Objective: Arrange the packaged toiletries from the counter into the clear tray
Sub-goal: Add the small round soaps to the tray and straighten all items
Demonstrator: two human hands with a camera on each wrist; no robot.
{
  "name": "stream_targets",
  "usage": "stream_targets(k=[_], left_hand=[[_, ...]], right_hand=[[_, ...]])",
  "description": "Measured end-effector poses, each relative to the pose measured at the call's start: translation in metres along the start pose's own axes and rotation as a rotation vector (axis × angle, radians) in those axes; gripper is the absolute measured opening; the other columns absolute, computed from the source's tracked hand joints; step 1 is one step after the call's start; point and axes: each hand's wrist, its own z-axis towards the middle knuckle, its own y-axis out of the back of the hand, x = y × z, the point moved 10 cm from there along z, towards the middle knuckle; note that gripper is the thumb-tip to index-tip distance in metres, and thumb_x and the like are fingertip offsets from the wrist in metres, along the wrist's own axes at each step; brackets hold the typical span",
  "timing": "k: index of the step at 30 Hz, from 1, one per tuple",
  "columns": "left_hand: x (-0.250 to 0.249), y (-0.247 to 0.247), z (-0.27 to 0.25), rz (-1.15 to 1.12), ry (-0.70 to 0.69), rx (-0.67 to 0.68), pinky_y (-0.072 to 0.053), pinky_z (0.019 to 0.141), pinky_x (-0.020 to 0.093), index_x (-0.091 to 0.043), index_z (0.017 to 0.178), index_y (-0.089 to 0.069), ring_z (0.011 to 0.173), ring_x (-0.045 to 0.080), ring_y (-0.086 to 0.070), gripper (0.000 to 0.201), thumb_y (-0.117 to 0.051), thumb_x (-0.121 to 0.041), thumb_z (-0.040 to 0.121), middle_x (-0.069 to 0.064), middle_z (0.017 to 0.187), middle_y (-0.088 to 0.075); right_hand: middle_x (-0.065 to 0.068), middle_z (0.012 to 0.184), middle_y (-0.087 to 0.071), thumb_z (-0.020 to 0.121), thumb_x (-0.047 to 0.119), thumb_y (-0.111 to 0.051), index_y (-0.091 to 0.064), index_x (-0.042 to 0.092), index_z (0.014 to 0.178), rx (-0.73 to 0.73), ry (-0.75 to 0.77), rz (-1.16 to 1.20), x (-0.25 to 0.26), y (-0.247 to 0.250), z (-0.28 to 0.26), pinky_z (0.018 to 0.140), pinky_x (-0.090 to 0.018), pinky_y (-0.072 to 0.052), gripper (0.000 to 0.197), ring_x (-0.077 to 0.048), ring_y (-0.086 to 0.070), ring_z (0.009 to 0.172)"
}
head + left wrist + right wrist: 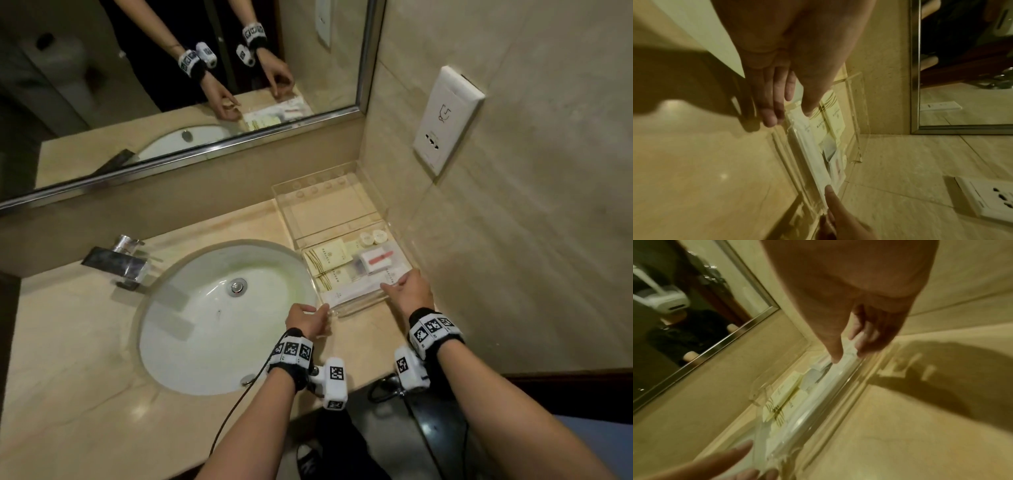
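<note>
The clear tray (325, 209) stands on the counter in the corner, right of the sink. Its front compartment holds cream sachets (329, 255), a white box with a red stripe (380, 260), two round caps (371, 237) and a long white packet (356, 293) lying along the front wall. My left hand (320, 313) grips the tray's front-left corner, thumb and fingers (772, 113) either side of the wall (859, 113). My right hand (394, 284) pinches the packet's (818, 402) right end between thumb and fingers (861, 345). The tray's back compartment is bare.
A white oval sink (164, 308) with a chrome faucet (126, 260) lies left of the tray. A mirror (171, 85) runs along the back wall. The tiled side wall with a white socket (445, 120) stands right against the tray. The counter's front edge is just behind my wrists.
</note>
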Motion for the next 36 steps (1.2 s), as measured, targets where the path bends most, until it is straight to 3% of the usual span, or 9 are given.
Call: stream_targets(k=[2, 4, 8, 12, 17, 21, 26, 32, 36], left_hand=[[-0.001, -0.006, 0.002, -0.011, -0.014, 0.000, -0.059, 0.065, 0.045, 0.000, 0.096, -0.052, 0.060, 0.029, -0.064, 0.040, -0.077, -0.023, 0.075, 0.024, 0.080, -0.068], [-0.004, -0.008, -0.002, -0.033, 0.000, -0.026, -0.060, 0.071, 0.048, -0.002, 0.096, -0.052, 0.054, 0.026, -0.063, 0.026, -0.071, -0.014, 0.082, 0.020, 0.074, -0.066], [-0.002, -0.007, 0.001, -0.066, 0.026, -0.076, -0.060, 0.054, 0.030, -0.008, 0.092, -0.050, 0.052, 0.024, -0.061, 0.013, -0.059, 0.000, 0.088, 0.022, 0.077, -0.066], [0.002, -0.008, 0.007, -0.076, 0.028, -0.079, -0.060, 0.078, 0.045, -0.011, 0.090, -0.049, 0.053, 0.024, -0.063, 0.016, -0.059, 0.001, 0.087, 0.021, 0.074, -0.067], [0.003, -0.008, 0.007, -0.091, 0.029, -0.055, -0.058, 0.080, 0.050, -0.009, 0.090, -0.047, 0.046, 0.022, -0.059, 0.016, -0.059, 0.002, 0.087, 0.019, 0.067, -0.064], [0.000, -0.010, 0.007, -0.061, 0.050, -0.033, -0.059, 0.058, 0.040, -0.008, 0.093, -0.044, 0.046, 0.023, -0.055, 0.017, -0.058, 0.002, 0.088, 0.021, 0.069, -0.062], [-0.018, 0.002, 0.011, 0.116, -0.025, -0.096, -0.043, 0.036, 0.016, -0.012, 0.088, -0.046, 0.051, 0.015, -0.054, 0.023, -0.066, -0.022, 0.087, 0.006, 0.065, -0.060], [-0.038, 0.021, 0.023, 0.205, -0.160, -0.191, -0.058, 0.075, 0.039, -0.017, 0.086, -0.050, 0.061, 0.023, -0.063, 0.025, -0.069, -0.034, 0.083, 0.005, 0.068, -0.066], [-0.070, 0.028, 0.016, 0.341, -0.360, -0.261, -0.051, 0.068, 0.028, -0.019, 0.085, -0.054, 0.071, 0.019, -0.063, 0.020, -0.071, -0.029, 0.081, -0.003, 0.070, -0.062]], right_hand=[[-0.013, 0.095, -0.067, 0.074, 0.035, -0.080, -0.054, 0.008, 0.096, -0.023, -0.012, -0.038, -0.001, 0.000, 0.000, 0.073, -0.034, -0.053, 0.043, -0.029, -0.065, 0.084], [-0.007, 0.098, -0.061, 0.078, 0.023, -0.078, -0.056, 0.012, 0.094, -0.063, 0.176, -0.075, 0.022, 0.001, -0.004, 0.074, -0.032, -0.050, 0.029, -0.023, -0.060, 0.084], [0.004, 0.111, -0.064, 0.082, 0.014, -0.073, -0.068, 0.022, 0.105, 0.207, 0.577, -0.138, 0.077, -0.037, -0.022, 0.091, -0.031, -0.052, 0.025, -0.011, -0.061, 0.096], [-0.001, 0.118, -0.069, 0.083, 0.013, -0.074, -0.071, 0.017, 0.111, 0.419, 0.608, -0.277, 0.098, -0.071, -0.028, 0.095, -0.028, -0.050, 0.029, -0.014, -0.064, 0.103], [0.000, 0.111, -0.070, 0.082, 0.015, -0.075, -0.073, 0.019, 0.102, 0.447, 0.602, -0.367, 0.099, -0.080, -0.027, 0.091, -0.027, -0.051, 0.020, -0.013, -0.064, 0.096], [0.002, 0.098, -0.066, 0.084, 0.022, -0.073, -0.069, 0.018, 0.096, 0.285, 0.663, -0.307, 0.126, -0.063, -0.016, 0.081, -0.032, -0.054, 0.013, -0.015, -0.062, 0.086], [-0.003, 0.119, -0.061, 0.076, 0.012, -0.076, -0.059, 0.016, 0.119, 0.206, 0.938, -0.496, 0.167, -0.083, -0.019, 0.089, -0.037, -0.049, 0.047, -0.024, -0.057, 0.108], [-0.010, 0.117, -0.063, 0.084, 0.010, -0.068, -0.067, 0.008, 0.113, 0.156, 1.032, -0.589, 0.181, -0.096, -0.020, 0.085, -0.041, -0.050, 0.029, -0.029, -0.056, 0.108], [-0.002, 0.109, -0.063, 0.085, 0.020, -0.070, -0.066, 0.015, 0.112, 0.173, 1.048, -0.551, 0.175, -0.099, -0.017, 0.079, -0.037, -0.049, 0.028, -0.022, -0.053, 0.102]])
